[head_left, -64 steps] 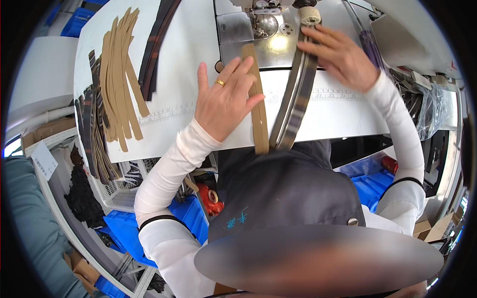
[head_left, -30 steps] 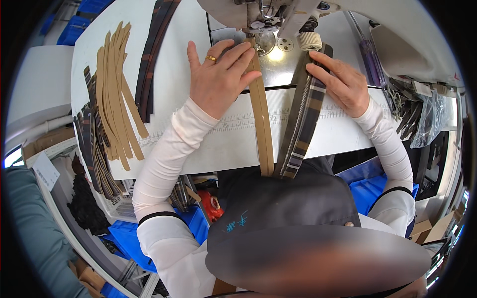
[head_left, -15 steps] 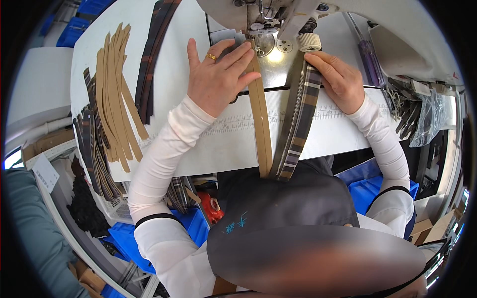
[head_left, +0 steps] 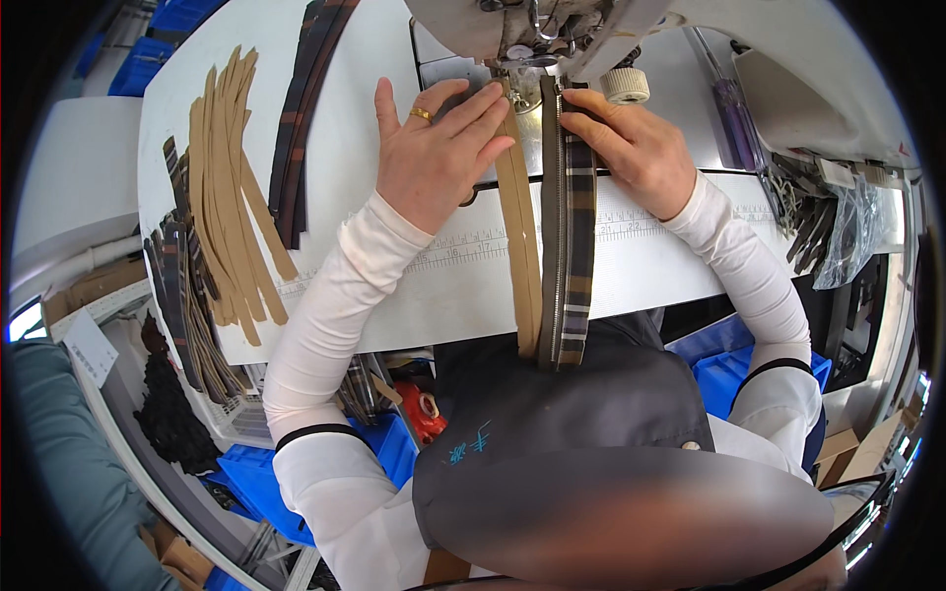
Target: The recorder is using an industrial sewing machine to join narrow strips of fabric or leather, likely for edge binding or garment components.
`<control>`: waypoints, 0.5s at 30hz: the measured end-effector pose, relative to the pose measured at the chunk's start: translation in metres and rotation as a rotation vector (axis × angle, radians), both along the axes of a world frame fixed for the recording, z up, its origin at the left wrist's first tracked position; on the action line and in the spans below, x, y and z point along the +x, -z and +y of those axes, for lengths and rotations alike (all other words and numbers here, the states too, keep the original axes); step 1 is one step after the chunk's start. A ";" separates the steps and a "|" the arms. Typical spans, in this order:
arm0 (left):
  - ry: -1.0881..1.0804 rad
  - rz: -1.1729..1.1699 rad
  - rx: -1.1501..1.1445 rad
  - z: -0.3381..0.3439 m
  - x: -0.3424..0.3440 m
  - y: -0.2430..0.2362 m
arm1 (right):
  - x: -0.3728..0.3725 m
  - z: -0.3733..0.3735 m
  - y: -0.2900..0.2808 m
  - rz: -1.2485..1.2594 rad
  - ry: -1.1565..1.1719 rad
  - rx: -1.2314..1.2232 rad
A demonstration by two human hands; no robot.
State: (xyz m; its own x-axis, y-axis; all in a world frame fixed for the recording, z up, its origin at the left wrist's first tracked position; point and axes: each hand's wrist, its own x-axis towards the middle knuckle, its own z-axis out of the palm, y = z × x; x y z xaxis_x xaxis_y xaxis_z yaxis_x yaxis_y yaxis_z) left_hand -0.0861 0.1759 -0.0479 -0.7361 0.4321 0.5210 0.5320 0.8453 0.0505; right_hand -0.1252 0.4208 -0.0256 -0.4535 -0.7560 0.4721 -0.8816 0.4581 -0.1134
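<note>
Fingers [head_left: 596, 133] of the right hand [head_left: 645, 163], nearly closed, hold the far end of the zipper strip [head_left: 557, 227]; it has shifted left, now lying just beside the tan strip [head_left: 516, 227], near the sewing machine [head_left: 473, 25]. Left hand [head_left: 434, 153], palm down, spreads its digits loosely against the tan strip.
</note>
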 end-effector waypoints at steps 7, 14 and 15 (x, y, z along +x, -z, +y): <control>-0.008 -0.017 0.028 -0.001 -0.002 -0.004 | 0.005 -0.023 -0.010 -0.259 -0.061 -0.346; -0.014 0.003 0.047 -0.002 -0.004 -0.002 | 0.000 -0.027 0.005 -0.286 -0.032 -0.279; -0.015 0.004 0.047 -0.001 -0.004 -0.002 | -0.001 -0.027 0.006 -0.285 -0.033 -0.278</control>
State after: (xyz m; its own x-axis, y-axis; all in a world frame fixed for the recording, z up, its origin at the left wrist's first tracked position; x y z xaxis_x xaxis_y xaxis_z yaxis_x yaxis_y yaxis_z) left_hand -0.0899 0.1745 -0.0456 -0.7403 0.3962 0.5431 0.5197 0.8498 0.0885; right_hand -0.1257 0.3938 -0.0317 -0.5739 -0.6331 0.5195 -0.8104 0.3474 -0.4718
